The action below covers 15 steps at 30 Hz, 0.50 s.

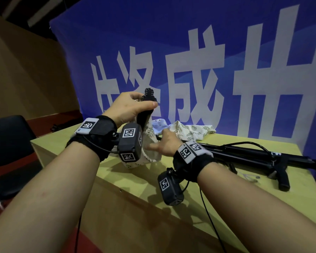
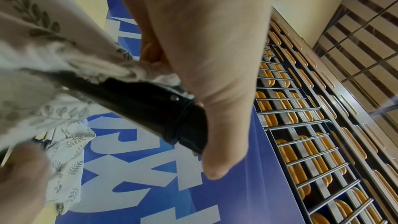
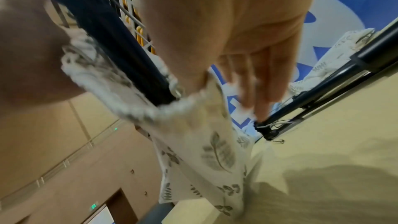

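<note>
My left hand (image 1: 130, 106) is raised above the table and grips a long black object (image 1: 147, 96) together with the gathered rim of a cream leaf-print cloth pouch (image 1: 150, 143). In the left wrist view the thumb (image 2: 215, 125) presses across the black object (image 2: 140, 105), whose lower part sits inside the pouch (image 2: 32, 40). My right hand (image 1: 162, 143) is lower, fingers straight, touching the pouch's side. The right wrist view shows those fingers (image 3: 254, 83) spread by the hanging pouch (image 3: 204, 151) and the black object (image 3: 112, 40).
A second leaf-print cloth (image 1: 195, 131) lies crumpled at the back of the yellow-green table (image 1: 135, 198). A folded black tripod (image 1: 254, 157) lies along the right side. A blue banner (image 1: 226, 42) hangs behind, and a black chair (image 1: 7, 143) stands to the left.
</note>
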Each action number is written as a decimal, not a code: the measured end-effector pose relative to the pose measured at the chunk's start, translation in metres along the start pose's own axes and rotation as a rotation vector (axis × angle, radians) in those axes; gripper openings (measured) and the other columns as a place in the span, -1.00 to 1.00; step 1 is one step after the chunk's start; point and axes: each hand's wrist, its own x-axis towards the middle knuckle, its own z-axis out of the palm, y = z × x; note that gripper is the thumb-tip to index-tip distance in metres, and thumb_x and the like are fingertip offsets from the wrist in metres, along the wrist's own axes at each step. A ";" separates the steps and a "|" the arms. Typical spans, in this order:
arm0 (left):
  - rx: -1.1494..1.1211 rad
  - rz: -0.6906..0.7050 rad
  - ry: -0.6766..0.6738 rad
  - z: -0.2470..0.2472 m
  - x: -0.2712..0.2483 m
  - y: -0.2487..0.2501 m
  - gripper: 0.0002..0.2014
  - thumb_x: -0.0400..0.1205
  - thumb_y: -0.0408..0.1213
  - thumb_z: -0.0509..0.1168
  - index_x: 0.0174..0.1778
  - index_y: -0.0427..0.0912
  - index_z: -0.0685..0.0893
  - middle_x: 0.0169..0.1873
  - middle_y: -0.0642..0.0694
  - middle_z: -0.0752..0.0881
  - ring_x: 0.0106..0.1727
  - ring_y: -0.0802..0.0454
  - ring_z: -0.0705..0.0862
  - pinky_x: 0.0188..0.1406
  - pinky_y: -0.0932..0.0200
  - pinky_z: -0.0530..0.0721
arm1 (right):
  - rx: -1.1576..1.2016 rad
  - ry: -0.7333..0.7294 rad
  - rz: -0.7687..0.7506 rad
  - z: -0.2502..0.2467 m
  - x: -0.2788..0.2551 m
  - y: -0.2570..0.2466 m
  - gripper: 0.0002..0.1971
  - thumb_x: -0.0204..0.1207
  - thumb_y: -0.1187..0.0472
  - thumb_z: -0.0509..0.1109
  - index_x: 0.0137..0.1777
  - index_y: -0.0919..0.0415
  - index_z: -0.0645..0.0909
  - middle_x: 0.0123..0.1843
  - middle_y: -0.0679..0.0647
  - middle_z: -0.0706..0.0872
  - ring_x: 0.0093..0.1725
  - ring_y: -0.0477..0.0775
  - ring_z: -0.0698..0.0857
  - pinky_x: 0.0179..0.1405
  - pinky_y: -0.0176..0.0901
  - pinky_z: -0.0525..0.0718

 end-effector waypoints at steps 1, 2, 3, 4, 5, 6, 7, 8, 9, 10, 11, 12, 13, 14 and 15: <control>-0.013 -0.008 0.005 -0.002 0.001 -0.002 -0.62 0.48 -0.11 0.51 0.17 -0.14 0.67 -0.08 -0.03 0.79 -0.09 0.12 0.78 -0.11 0.18 0.70 | -0.025 -0.017 0.001 0.004 0.002 0.004 -0.49 0.48 0.02 0.46 0.26 0.42 0.55 0.09 0.34 0.74 0.10 0.31 0.73 0.09 0.12 0.71; -0.024 -0.012 0.010 -0.004 0.001 -0.003 -0.53 0.43 -0.08 0.54 0.22 -0.16 0.66 -0.05 -0.05 0.80 -0.08 0.10 0.79 -0.06 0.12 0.72 | -0.022 -0.011 -0.004 0.005 0.002 0.007 -0.63 0.56 0.11 0.37 0.11 0.48 0.65 -0.04 0.36 0.78 0.01 0.33 0.77 0.02 0.12 0.75; -0.034 -0.015 0.016 -0.007 -0.001 -0.003 -0.40 0.34 -0.01 0.57 0.26 -0.17 0.65 -0.01 -0.07 0.80 -0.07 0.08 0.80 -0.01 0.07 0.75 | 0.008 -0.001 -0.012 0.005 0.003 0.008 -0.68 0.61 0.17 0.30 -0.01 0.49 0.69 -0.13 0.36 0.80 -0.07 0.32 0.79 -0.05 0.11 0.77; -0.040 -0.011 0.026 -0.010 -0.003 -0.003 -0.25 0.23 0.08 0.59 0.31 -0.17 0.63 0.05 -0.08 0.79 -0.04 0.07 0.80 0.03 0.03 0.76 | 0.051 0.018 -0.020 0.003 0.003 0.006 -0.68 0.65 0.19 0.25 -0.09 0.46 0.69 -0.19 0.33 0.79 -0.16 0.30 0.79 -0.13 0.08 0.78; -0.026 -0.005 0.040 -0.013 -0.005 -0.002 -0.14 0.15 0.15 0.57 0.36 -0.18 0.61 0.11 -0.07 0.76 0.00 0.07 0.80 0.00 0.07 0.76 | 0.131 0.033 -0.027 0.002 0.004 0.004 -0.68 0.67 0.18 0.21 -0.18 0.38 0.66 -0.26 0.26 0.78 -0.28 0.23 0.77 -0.26 -0.02 0.78; -0.011 0.006 0.051 -0.015 -0.006 -0.001 -0.11 0.17 0.17 0.55 0.39 -0.20 0.58 0.17 -0.04 0.73 0.04 0.09 0.77 -0.08 0.19 0.73 | 0.217 0.039 -0.030 0.001 0.003 -0.001 -0.69 0.68 0.18 0.19 -0.26 0.28 0.59 -0.34 0.17 0.72 -0.39 0.12 0.71 -0.41 -0.16 0.73; -0.001 0.023 0.069 -0.017 -0.005 0.000 -0.20 0.28 0.12 0.55 0.39 -0.21 0.57 0.18 0.01 0.69 0.07 0.14 0.73 -0.14 0.32 0.65 | 0.274 0.047 -0.037 -0.001 0.002 -0.007 -0.68 0.69 0.17 0.18 -0.32 0.19 0.52 -0.38 0.10 0.65 -0.46 0.04 0.64 -0.51 -0.28 0.66; -0.001 0.035 0.090 -0.019 -0.006 0.001 -0.35 0.41 0.00 0.53 0.38 -0.18 0.55 0.14 0.06 0.66 0.04 0.19 0.68 -0.16 0.40 0.58 | 0.320 0.051 -0.049 -0.002 0.000 -0.013 -0.67 0.70 0.16 0.16 -0.33 0.15 0.48 -0.38 0.09 0.62 -0.46 0.03 0.62 -0.51 -0.29 0.65; 0.004 0.046 0.099 -0.020 -0.007 0.003 -0.50 0.50 -0.11 0.49 0.33 -0.12 0.55 0.12 0.07 0.65 0.00 0.23 0.65 -0.12 0.43 0.56 | 0.361 0.044 -0.064 -0.003 0.000 -0.019 -0.68 0.70 0.15 0.15 -0.31 0.16 0.48 -0.33 0.13 0.63 -0.40 0.09 0.65 -0.39 -0.19 0.72; 0.006 0.058 0.101 -0.021 -0.008 0.004 -0.51 0.53 -0.16 0.47 0.36 -0.15 0.56 0.16 0.04 0.66 -0.01 0.23 0.64 -0.06 0.40 0.57 | 0.398 0.035 -0.078 -0.002 -0.001 -0.024 -0.69 0.71 0.13 0.15 -0.28 0.17 0.49 -0.25 0.21 0.67 -0.28 0.19 0.71 -0.22 -0.03 0.78; 0.021 0.073 0.097 -0.022 -0.008 0.003 -0.55 0.53 -0.17 0.47 0.33 -0.16 0.60 0.23 -0.03 0.67 0.01 0.19 0.66 0.00 0.34 0.58 | 0.434 0.023 -0.078 -0.002 0.000 -0.028 -0.68 0.71 0.11 0.15 -0.26 0.19 0.50 -0.14 0.29 0.71 -0.13 0.29 0.74 -0.05 0.13 0.78; 0.042 0.088 0.092 -0.022 -0.009 0.003 -0.60 0.52 -0.15 0.48 0.26 -0.15 0.65 0.27 -0.08 0.67 0.03 0.14 0.67 0.01 0.30 0.59 | 0.459 0.013 -0.075 -0.001 -0.001 -0.030 -0.67 0.72 0.08 0.14 -0.25 0.19 0.51 -0.04 0.35 0.73 -0.02 0.34 0.75 0.04 0.24 0.74; 0.064 0.105 0.096 -0.022 -0.010 0.003 -0.67 0.53 -0.14 0.47 0.19 -0.11 0.69 0.23 -0.08 0.70 0.03 0.11 0.69 -0.01 0.28 0.60 | 0.482 0.003 -0.071 -0.002 -0.002 -0.031 -0.67 0.72 0.07 0.14 -0.25 0.18 0.52 0.02 0.36 0.74 0.03 0.36 0.74 0.08 0.29 0.72; 0.073 0.120 0.105 -0.021 -0.011 0.004 -0.73 0.54 -0.14 0.46 0.13 -0.09 0.71 0.14 -0.03 0.73 0.01 0.08 0.70 -0.02 0.25 0.62 | 0.509 0.001 -0.068 -0.002 -0.002 -0.031 -0.67 0.72 0.06 0.13 -0.24 0.17 0.53 0.06 0.35 0.74 0.05 0.34 0.74 0.11 0.30 0.71; 0.076 0.132 0.124 -0.021 -0.012 0.004 -0.78 0.55 -0.13 0.43 0.08 -0.07 0.72 0.04 0.01 0.74 -0.01 0.07 0.71 -0.01 0.22 0.64 | 0.536 0.007 -0.061 -0.003 -0.002 -0.031 -0.67 0.71 0.06 0.13 -0.24 0.15 0.54 0.08 0.34 0.74 0.05 0.32 0.74 0.12 0.30 0.70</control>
